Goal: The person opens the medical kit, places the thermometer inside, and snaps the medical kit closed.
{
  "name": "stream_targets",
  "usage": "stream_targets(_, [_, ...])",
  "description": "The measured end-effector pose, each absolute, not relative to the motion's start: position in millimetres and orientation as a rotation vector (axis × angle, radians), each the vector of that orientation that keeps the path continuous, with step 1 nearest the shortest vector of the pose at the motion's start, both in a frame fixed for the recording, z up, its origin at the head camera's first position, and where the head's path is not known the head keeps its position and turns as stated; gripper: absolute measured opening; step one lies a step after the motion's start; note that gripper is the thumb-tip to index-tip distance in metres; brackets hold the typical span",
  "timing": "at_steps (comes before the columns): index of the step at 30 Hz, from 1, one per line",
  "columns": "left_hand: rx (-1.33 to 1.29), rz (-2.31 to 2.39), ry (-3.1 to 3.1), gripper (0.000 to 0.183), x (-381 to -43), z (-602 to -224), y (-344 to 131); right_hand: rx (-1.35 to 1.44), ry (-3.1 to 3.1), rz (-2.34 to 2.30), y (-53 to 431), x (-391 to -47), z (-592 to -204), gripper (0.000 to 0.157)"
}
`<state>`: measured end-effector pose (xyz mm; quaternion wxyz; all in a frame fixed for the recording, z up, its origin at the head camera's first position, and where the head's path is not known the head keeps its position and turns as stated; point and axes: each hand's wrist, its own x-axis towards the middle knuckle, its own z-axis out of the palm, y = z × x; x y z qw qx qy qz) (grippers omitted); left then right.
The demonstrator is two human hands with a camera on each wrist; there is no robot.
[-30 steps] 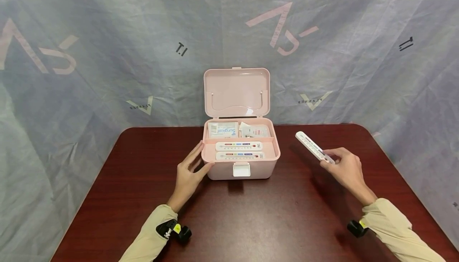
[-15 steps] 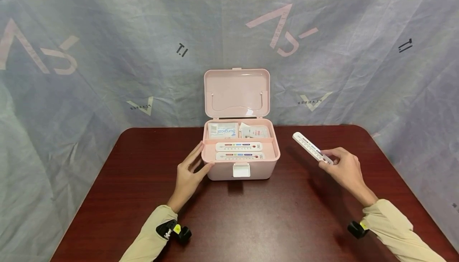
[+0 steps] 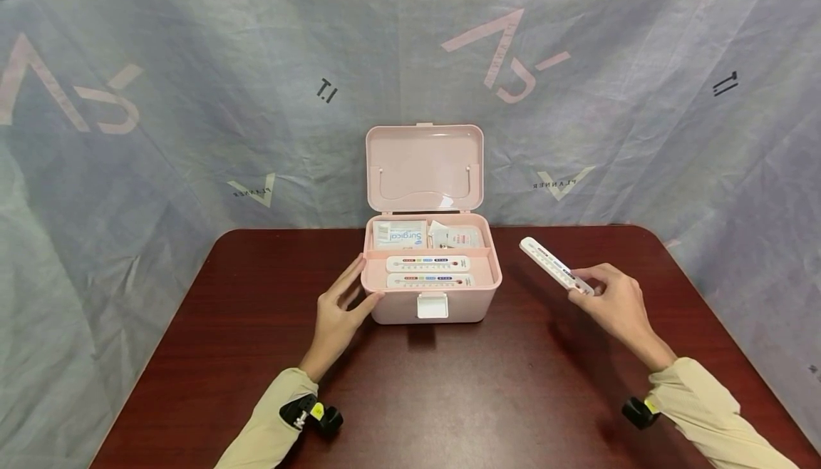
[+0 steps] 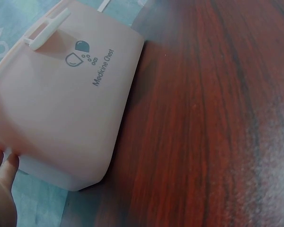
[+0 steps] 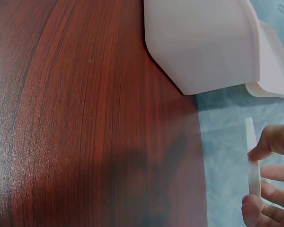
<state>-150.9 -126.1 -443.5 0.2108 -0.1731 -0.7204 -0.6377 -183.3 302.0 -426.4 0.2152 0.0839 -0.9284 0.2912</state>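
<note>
A pink medicine chest [image 3: 388, 308] stands on the table with its lid [image 3: 425, 162] raised. My left hand [image 3: 336, 312] touches its left side, fingers extended along the wall and thumb at the front left corner. My right hand [image 3: 612, 301] pinches one end of a white thermometer [image 3: 553, 262] above the table, right of the chest. In the right wrist view, this thermometer [image 5: 253, 177] shows edge-on between thumb and fingers. Two similar thermometers, one farther back [image 3: 427, 264] and one nearer [image 3: 430, 281], lie in the front compartment. "Medicine Chest" lettering [image 4: 103, 68] marks the front wall.
Behind a divider in the chest sit a packet marked Surgical [image 3: 399, 234] and another white packet [image 3: 457, 236]. A white latch [image 3: 432, 305] hangs at the front. The dark red wooden table [image 3: 449, 398] meets a grey printed cloth [image 3: 282, 84] at the back.
The thermometer in my right hand has shifted slightly left toward the chest. My left hand stays at the chest's side.
</note>
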Motion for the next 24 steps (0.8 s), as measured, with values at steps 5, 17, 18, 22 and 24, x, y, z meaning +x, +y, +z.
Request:
stream_targets(5, [-0.472, -1.771, -2.008, 0.059, -150.8, -443.8, -126.1, 0.244, -2.575, 0.802, 300.1, -183.0, -424.4, 0.031])
stream_targets(17, [-0.474, -1.796, -2.011, 0.060, -150.7, -443.3, -127.2, 0.278, -2.568, 0.814, 295.0, -181.2, -418.6, 0.031])
stream_targets(18, [-0.475, -1.796, -2.010, 0.060, -150.7, -443.4, -127.2, 0.280, -2.567, 0.814, 294.7, -181.2, -418.2, 0.031])
stream_targets(22, [-0.480, -1.800, -2.006, 0.059, -150.6, -443.1, -127.3, 0.287, -2.565, 0.808, 293.7, -181.2, -416.8, 0.031])
stream_targets(24, [-0.477, -1.803, -2.008, 0.059, -150.4, -443.0, -127.2, 0.292, -2.565, 0.806, 293.3, -181.3, -416.0, 0.031])
